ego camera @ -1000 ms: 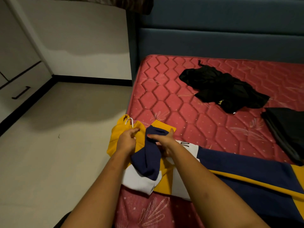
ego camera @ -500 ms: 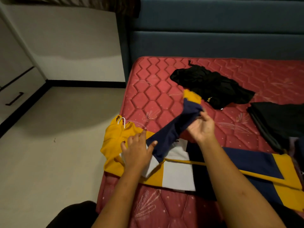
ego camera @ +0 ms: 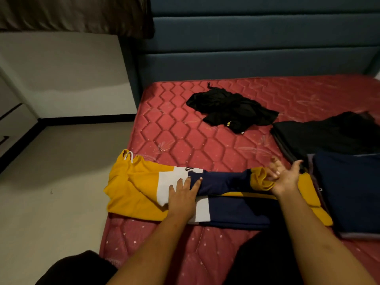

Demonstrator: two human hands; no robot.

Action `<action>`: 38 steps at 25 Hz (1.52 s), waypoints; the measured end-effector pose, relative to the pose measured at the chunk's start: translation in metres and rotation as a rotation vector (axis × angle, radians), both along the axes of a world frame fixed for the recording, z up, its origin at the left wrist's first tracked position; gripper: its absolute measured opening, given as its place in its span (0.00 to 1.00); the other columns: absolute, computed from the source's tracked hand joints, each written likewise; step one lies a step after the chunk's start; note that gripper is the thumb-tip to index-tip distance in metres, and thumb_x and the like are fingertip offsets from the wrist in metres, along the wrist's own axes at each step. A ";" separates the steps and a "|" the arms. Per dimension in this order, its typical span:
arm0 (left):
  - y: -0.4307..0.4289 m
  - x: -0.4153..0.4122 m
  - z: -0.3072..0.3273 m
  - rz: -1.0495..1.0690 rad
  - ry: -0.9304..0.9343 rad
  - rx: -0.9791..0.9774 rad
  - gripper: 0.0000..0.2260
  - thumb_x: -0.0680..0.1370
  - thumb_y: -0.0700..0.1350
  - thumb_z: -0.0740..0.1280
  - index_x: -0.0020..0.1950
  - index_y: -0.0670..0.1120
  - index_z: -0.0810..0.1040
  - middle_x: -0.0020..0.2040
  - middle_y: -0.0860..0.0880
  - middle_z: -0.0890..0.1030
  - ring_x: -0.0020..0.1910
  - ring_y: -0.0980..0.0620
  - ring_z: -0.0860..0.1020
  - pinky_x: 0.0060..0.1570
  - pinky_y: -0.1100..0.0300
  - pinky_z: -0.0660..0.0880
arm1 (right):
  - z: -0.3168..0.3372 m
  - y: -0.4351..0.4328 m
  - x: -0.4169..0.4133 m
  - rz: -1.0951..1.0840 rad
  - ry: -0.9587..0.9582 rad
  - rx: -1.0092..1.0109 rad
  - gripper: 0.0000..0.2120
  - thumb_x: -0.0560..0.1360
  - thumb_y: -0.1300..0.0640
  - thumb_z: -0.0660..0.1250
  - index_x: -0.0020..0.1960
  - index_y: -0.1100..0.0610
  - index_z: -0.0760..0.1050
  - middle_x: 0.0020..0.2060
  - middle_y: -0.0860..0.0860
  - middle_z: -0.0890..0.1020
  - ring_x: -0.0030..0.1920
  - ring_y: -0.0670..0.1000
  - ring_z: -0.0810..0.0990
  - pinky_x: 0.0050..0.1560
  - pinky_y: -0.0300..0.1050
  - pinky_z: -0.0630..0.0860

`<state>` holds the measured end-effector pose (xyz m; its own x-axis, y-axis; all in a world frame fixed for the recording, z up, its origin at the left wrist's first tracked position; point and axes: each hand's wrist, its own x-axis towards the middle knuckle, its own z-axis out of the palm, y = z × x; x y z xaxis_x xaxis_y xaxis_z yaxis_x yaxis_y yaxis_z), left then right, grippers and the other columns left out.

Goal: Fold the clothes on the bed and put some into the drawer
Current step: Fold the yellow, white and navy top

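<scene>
A yellow, white and navy hoodie (ego camera: 135,186) lies lengthwise along the near edge of the red mattress (ego camera: 176,132). Its navy sleeve (ego camera: 224,182) is laid across the body, ending in a yellow cuff (ego camera: 259,179). My left hand (ego camera: 183,194) presses flat on the sleeve near the white panel, fingers straight. My right hand (ego camera: 284,177) rests at the cuff with fingers spread and holds nothing that I can make out. A crumpled black garment (ego camera: 232,110) lies further back on the mattress.
A folded black garment (ego camera: 329,136) and a folded navy garment (ego camera: 349,192) lie at the right. A blue padded headboard (ego camera: 257,48) backs the bed. A white drawer unit (ego camera: 10,128) stands at the far left beside the bare floor (ego camera: 61,171).
My right hand carried the navy sleeve to the right and laid it flat along the hoodie, then let it go. My left hand went from lifted to pressing on the sleeve.
</scene>
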<state>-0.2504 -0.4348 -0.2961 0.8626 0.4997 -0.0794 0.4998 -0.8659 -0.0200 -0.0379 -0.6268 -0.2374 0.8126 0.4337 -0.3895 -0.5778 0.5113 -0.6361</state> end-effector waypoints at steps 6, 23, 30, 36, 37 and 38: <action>-0.036 0.040 0.009 -0.038 -0.015 -0.062 0.26 0.80 0.41 0.57 0.77 0.51 0.56 0.73 0.48 0.66 0.71 0.43 0.62 0.63 0.47 0.64 | -0.034 -0.014 -0.001 0.670 -0.205 -0.928 0.28 0.72 0.36 0.65 0.56 0.59 0.76 0.36 0.56 0.77 0.35 0.54 0.76 0.33 0.45 0.72; -0.077 0.064 -0.006 -0.138 -0.118 -0.069 0.18 0.50 0.42 0.78 0.35 0.50 0.77 0.41 0.50 0.75 0.38 0.47 0.75 0.30 0.57 0.63 | -0.031 -0.057 0.023 0.555 -0.503 -1.614 0.14 0.76 0.61 0.60 0.48 0.43 0.78 0.61 0.50 0.78 0.62 0.57 0.73 0.66 0.58 0.63; -0.096 0.082 -0.001 -0.171 -0.089 -0.280 0.11 0.76 0.43 0.59 0.56 0.50 0.75 0.69 0.53 0.64 0.69 0.50 0.60 0.66 0.48 0.57 | -0.041 -0.025 0.010 0.633 -0.526 -1.668 0.33 0.75 0.52 0.69 0.74 0.44 0.56 0.69 0.58 0.68 0.66 0.61 0.70 0.65 0.57 0.66; -0.101 0.091 -0.004 -0.123 -0.174 -0.367 0.19 0.81 0.53 0.57 0.72 0.56 0.63 0.77 0.53 0.55 0.76 0.52 0.52 0.72 0.43 0.51 | -0.028 -0.034 0.028 -0.021 -0.730 -1.397 0.23 0.77 0.66 0.59 0.68 0.49 0.71 0.58 0.61 0.79 0.57 0.63 0.77 0.55 0.50 0.73; -0.099 0.092 -0.002 -0.097 -0.197 -0.376 0.21 0.81 0.54 0.56 0.74 0.57 0.60 0.78 0.53 0.53 0.77 0.52 0.50 0.73 0.42 0.49 | -0.027 -0.038 0.031 -0.126 -0.701 -1.389 0.24 0.77 0.66 0.59 0.69 0.48 0.71 0.58 0.61 0.79 0.58 0.63 0.76 0.55 0.51 0.72; -0.096 0.093 -0.001 -0.075 -0.201 -0.380 0.22 0.82 0.55 0.55 0.76 0.59 0.57 0.79 0.53 0.51 0.77 0.52 0.48 0.73 0.40 0.47 | -0.028 -0.042 0.035 -0.151 -0.657 -1.424 0.25 0.77 0.65 0.59 0.71 0.47 0.69 0.59 0.60 0.78 0.59 0.63 0.76 0.56 0.51 0.72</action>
